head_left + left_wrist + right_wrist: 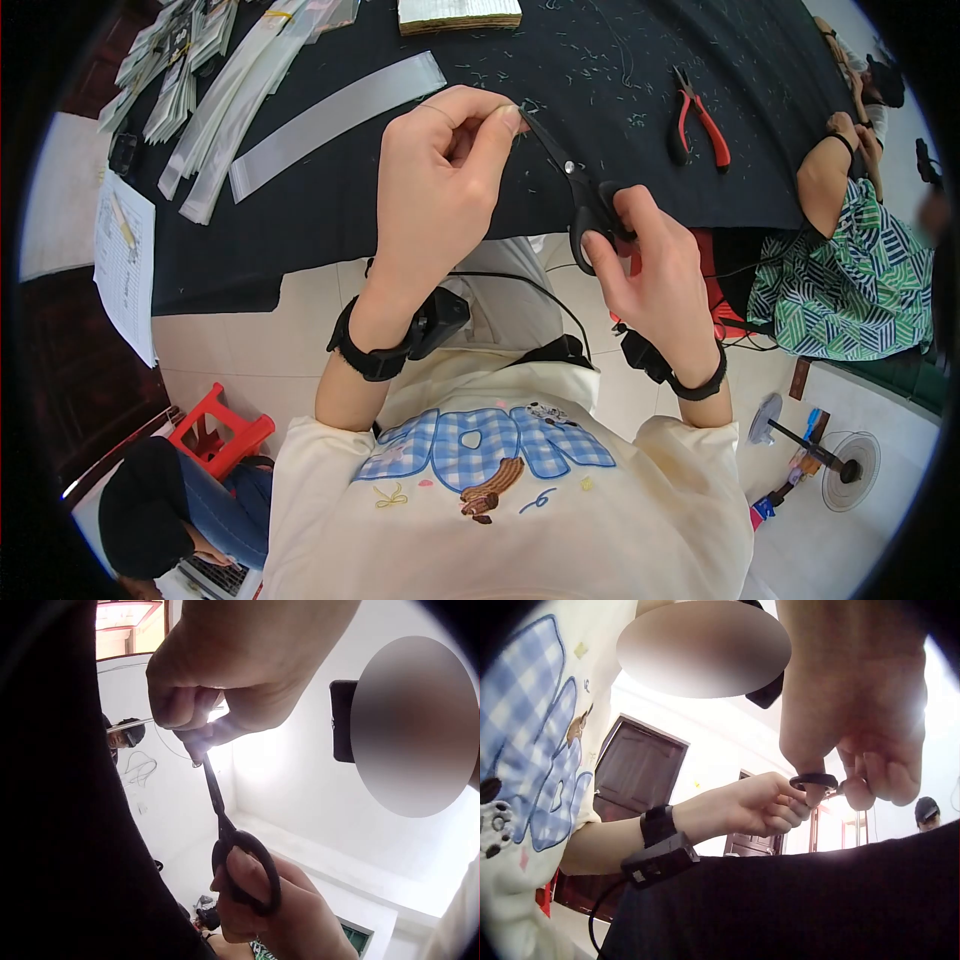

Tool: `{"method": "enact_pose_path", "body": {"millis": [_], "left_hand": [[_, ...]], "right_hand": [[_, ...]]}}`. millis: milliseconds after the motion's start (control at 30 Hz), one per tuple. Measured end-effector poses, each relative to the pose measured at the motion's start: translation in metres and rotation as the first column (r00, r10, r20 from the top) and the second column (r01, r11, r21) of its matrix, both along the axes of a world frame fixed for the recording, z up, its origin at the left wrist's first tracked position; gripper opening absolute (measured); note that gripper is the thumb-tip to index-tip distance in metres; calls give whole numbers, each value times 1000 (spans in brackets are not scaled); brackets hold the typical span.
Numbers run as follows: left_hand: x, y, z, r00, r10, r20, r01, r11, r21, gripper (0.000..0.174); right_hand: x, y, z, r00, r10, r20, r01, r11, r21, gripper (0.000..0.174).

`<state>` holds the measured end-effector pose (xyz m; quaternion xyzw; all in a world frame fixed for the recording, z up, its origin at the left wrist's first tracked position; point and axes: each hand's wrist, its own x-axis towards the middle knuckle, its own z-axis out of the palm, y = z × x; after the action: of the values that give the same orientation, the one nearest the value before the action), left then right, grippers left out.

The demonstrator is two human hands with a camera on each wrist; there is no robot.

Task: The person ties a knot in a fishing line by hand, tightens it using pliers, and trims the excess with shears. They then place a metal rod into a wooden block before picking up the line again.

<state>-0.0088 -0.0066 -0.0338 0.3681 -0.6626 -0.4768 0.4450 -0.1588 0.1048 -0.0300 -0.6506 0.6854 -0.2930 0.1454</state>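
Note:
My left hand (440, 185) is raised over the near part of the black-covered table, its thumb and index finger pinching a thin thread (171, 748). Most of the thread is hidden by the fingers; a fine curved line of it shows in the left wrist view. With thumb and fingers through the loops, my right hand (662, 275) holds a pair of black scissors (552, 147). The blades point up and left, their tips right at the left fingertips. In the right wrist view, one scissor loop (815, 781) circles the right thumb.
Black cloth (330, 215) covers the table, strewn with short thread bits. Red-handled pliers (712, 130) lie at right, a clear plastic strip (335, 125) at left. Packaged strips (235, 95), a pale block (458, 14) and a paper sheet (128, 265) lie around. Another person sits at right.

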Motion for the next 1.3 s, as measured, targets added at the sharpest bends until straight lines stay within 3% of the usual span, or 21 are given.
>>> {"method": "enact_pose_path", "body": {"millis": [767,833,900,1300], "left_hand": [[0,0,-2,999,44,-31,-43,999,22,12],[2,0,-1,998,47,-40,-46,999,24,12],[4,1,0,999,28,24,-28,1000,-6,15],[5,2,-1,1000,6,2,-6,1000,-24,14]], "right_hand": [[0,5,-1,994,-79,71,73,994,82,26],[-1,6,-6,997,-52,51,51,999,18,28],[1,7,-5,999,-46,26,45,998,35,29],[4,5,-7,999,-36,-13,36,999,7,29]]}}
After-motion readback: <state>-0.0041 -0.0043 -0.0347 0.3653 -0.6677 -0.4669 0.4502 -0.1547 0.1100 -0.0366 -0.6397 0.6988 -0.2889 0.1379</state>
